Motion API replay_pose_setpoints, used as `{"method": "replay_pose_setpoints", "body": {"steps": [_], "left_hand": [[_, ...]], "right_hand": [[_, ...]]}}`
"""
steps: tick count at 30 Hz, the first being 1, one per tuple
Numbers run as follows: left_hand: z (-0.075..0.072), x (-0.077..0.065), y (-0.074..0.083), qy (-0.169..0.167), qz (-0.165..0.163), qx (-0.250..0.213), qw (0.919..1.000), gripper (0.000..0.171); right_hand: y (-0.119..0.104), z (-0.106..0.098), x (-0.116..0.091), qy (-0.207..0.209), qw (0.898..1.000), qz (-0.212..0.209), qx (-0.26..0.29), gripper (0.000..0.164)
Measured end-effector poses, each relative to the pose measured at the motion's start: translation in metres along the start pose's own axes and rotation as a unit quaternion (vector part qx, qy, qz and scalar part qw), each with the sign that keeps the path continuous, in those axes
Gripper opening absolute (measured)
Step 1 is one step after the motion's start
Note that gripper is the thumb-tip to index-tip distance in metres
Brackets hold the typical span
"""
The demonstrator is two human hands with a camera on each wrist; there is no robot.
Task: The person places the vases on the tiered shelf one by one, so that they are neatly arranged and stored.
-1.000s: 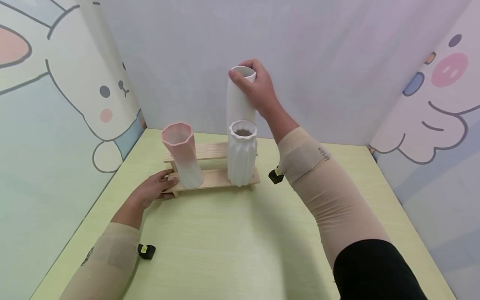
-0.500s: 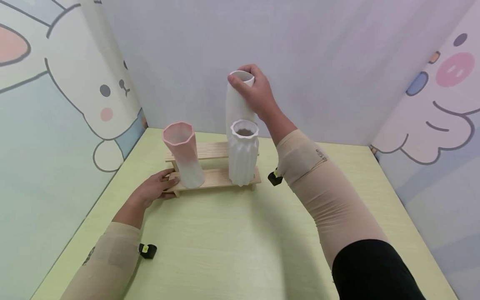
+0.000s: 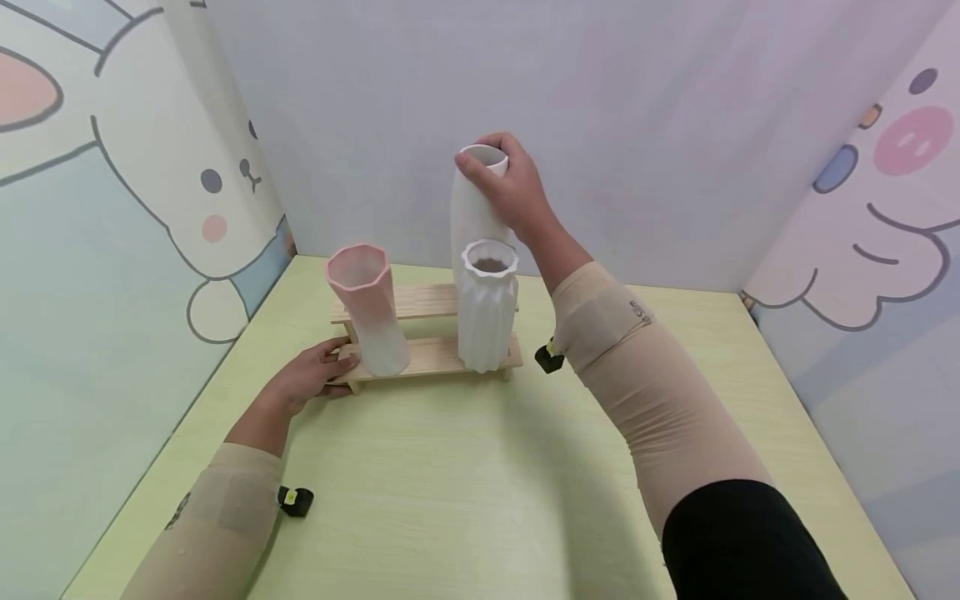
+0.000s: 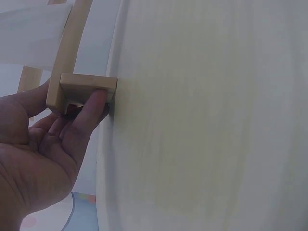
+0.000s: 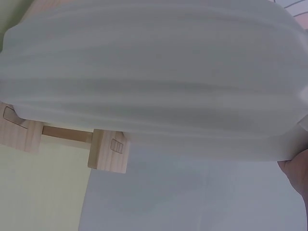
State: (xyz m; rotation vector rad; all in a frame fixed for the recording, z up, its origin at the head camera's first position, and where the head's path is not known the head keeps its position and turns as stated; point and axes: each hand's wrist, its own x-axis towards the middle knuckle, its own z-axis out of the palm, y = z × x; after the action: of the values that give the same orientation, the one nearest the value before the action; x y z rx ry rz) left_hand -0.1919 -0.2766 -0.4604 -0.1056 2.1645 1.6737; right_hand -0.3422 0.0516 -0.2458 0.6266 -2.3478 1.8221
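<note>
A two-tier wooden stand [image 3: 431, 356] stands toward the back of the table. My left hand [image 3: 306, 379] grips the left end of its lower tier; in the left wrist view, thumb and fingers hold the wooden end [image 4: 86, 82]. A smooth tall white vase [image 3: 474, 208] is at the upper tier's right end, its base hidden. My right hand [image 3: 512, 185] holds it near the rim, thumb in front. Before it, a ribbed white vase [image 3: 487, 312] stands on the lower tier, filling most of the right wrist view. A pink-and-white vase [image 3: 371, 312] stands on the lower tier's left.
The pale yellow-green tabletop [image 3: 420, 483] extends in front of the stand and to both sides. A pale curtain-like wall [image 3: 637, 150] rises close behind. Cartoon-printed panels [image 3: 150, 225] flank the table at left and right.
My right hand and the smooth white vase have come down slightly. The left hand stays on the stand, and the other two vases keep their places.
</note>
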Motion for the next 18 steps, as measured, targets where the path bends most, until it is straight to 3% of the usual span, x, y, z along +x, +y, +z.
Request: {"method": "replay_pose_setpoints", "body": {"steps": [18], "left_hand": [[-0.0039,-0.0029,0.0008,-0.002,-0.005,0.0,1.0,0.08]], "right_hand": [[0.0035,0.0013,-0.0021,-0.012,1.0,0.008,0.026,0.051]]}}
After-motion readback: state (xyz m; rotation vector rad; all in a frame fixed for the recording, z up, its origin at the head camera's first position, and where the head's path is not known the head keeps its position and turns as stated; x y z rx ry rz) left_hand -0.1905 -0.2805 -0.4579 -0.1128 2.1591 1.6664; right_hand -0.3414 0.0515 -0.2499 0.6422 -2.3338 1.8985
